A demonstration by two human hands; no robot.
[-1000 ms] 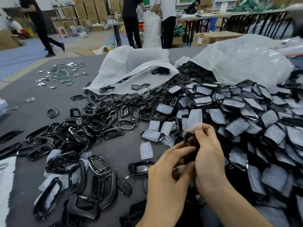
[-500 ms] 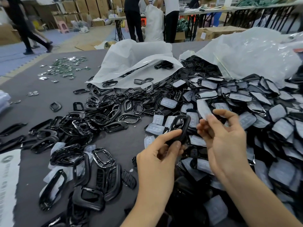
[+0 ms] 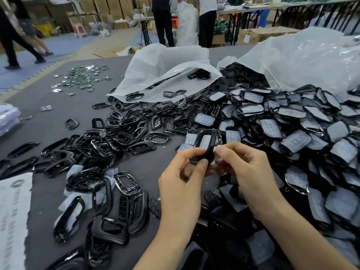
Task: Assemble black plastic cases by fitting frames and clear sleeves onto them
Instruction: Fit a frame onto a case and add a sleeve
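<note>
Grey table (image 3: 48, 129) | black frames (image 3: 124, 133) heaped | cartons (image 3: 109, 8) at back | left hand (image 3: 183, 184), right hand (image 3: 251, 172) pinch one frame (image 3: 211, 147)

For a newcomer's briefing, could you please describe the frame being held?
On the grey table, find the left hand and right hand before the pile of sleeved cases. Between them stands one black frame, the only one lifted, pinched by fingers.

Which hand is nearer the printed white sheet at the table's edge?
Left. The left hand is right of the sheet; the right hand lies farther right.
</note>
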